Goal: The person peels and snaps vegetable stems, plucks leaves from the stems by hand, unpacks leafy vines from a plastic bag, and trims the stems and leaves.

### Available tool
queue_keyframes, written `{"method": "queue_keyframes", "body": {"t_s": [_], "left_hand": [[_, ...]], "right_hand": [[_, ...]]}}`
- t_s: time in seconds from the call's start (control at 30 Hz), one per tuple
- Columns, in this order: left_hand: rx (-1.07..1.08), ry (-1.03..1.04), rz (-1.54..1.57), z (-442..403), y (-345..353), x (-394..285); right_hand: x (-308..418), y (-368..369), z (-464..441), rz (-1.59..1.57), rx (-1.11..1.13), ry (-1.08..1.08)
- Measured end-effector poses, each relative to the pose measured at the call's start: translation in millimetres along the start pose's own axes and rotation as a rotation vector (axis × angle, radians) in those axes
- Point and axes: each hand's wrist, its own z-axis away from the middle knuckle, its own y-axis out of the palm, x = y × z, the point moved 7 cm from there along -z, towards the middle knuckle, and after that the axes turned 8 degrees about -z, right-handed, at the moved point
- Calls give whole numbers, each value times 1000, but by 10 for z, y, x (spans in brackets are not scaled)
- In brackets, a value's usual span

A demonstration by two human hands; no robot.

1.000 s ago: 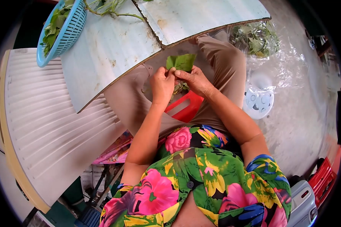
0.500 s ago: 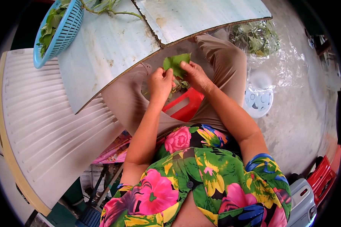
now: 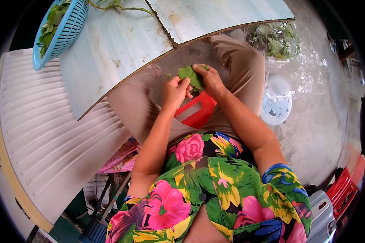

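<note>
Between my knees, a broad green leaf (image 3: 186,73) is held up in both hands. My right hand (image 3: 211,81) grips it from the right, thumb and fingers closed on its upper edge. Closed in a pinch, my left hand (image 3: 176,92) meets the leaf's lower left edge; its fingertips partly hide the spot they grip. Just below is a red plastic object (image 3: 207,106) with a wide opening, its kind partly hidden by my hands and legs. Some darker greenery shows under the leaf.
A pale blue board table (image 3: 109,56) stands ahead, with a green stem (image 3: 136,9) on it. At far left, a blue basket (image 3: 71,34) holds leaves. Bagged greens (image 3: 273,40) lie on the floor at right, near a whitish round plastic item (image 3: 276,107).
The leaf has tilted and looks more folded. My left hand has shifted slightly right and down, and my right hand has turned its fingers over the leaf's top.
</note>
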Motion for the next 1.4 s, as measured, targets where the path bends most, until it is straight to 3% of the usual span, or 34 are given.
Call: {"method": "queue_keyframes", "body": {"t_s": [0.07,0.13,0.17,0.27,0.3,0.37,0.4,0.47,0.6,0.7,0.77,0.83,0.9,0.93,1.03,1.17,1.27,1.33,1.4], "left_hand": [[-18,-9,10,-23,-55,95],[-33,-15,22,-52,-111,162],[-36,-5,-123,-74,-139,178],[-9,44,-401,-89,-100,142],[22,84,-540,-89,-59,122],[37,145,-510,-100,-51,165],[105,58,-369,-78,-43,171],[137,-68,-84,-41,-30,124],[188,-13,-102,-86,-66,145],[186,-7,-160,-82,-60,159],[201,-8,-156,-72,-43,144],[214,-9,-154,-77,-35,168],[74,81,-56,-137,-144,176],[46,30,1,-145,-186,202],[-40,84,149,-184,-231,186],[-201,161,26,-185,-268,183],[-127,149,58,-166,-227,177],[-89,85,39,-170,-221,249],[-50,20,21,-169,-187,296]], "right_hand": [[121,-262,-119,-180,-221,-82],[331,-279,-71,-8,-260,-192],[416,-238,-53,121,-282,-273],[416,270,81,747,190,-542],[270,291,80,684,229,-386],[-55,196,38,501,336,102],[-57,204,42,500,335,104],[114,122,2,393,125,-73],[348,-77,-23,163,-112,-185],[341,64,-27,335,19,-269],[110,215,68,544,275,-39],[172,77,6,481,73,-175],[357,-171,-63,133,-192,-292],[382,-280,-109,19,-249,-225],[319,-226,-34,11,-247,-117],[-106,125,145,230,100,259],[-133,136,133,428,196,176],[-20,139,53,481,141,-19],[-4,121,47,452,121,1]]}}
